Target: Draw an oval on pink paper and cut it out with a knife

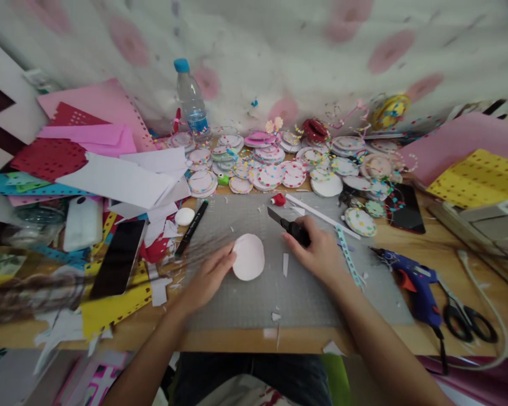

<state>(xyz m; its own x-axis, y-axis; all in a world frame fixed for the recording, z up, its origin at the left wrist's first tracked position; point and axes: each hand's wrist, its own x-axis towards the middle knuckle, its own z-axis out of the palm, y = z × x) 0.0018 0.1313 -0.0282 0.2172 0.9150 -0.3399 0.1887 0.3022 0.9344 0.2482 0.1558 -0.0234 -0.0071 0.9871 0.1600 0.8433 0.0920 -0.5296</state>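
My left hand [215,265] pinches the left edge of a round white paper disc [249,257] over the grey cutting mat [232,310]. In my right hand [315,248] is a black utility knife [296,230], its blade pointing up and to the left, apart from the disc. A small white paper strip [285,264] lies on the mat between my hands. Beyond the knife are a small red object [278,199] and a long white strip [317,214]. A teal dotted strip [349,256] lies right of my right hand.
Decorated paper discs [271,175] are heaped along the back, near a water bottle [192,104]. A black marker [192,228], a phone [121,256] and coloured paper [114,299] lie left. A blue glue gun [419,279] and scissors [465,316] lie right.
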